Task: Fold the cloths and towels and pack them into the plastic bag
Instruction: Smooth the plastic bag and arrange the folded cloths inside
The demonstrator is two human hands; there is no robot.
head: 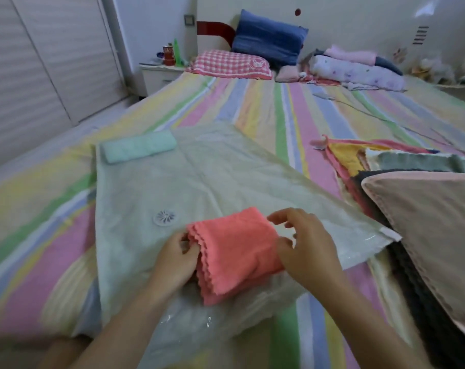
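The folded coral cloth (234, 251) lies on the near end of the plastic bag (199, 177), just to the near side of the bag's round valve (164, 217). The left hand (175, 259) grips its stacked scalloped edges, fingers curled round them. The right hand (306, 246) sits at the cloth's opposite, folded side with fingers loosely bent and lifted, gripping nothing, though whether the thumb touches the fabric is hard to tell.

The cloth looks light, soft and limp, so its layers would likely slide apart if lifted by one corner. A hold across the whole stack, one hand on the loose edges and one under the fold, seems safest. The bag's film looks slick and floppy.

A mint towel (138, 149) rests at the bag's far left corner. More unfolded cloths (412, 166) lie piled right of the bag.
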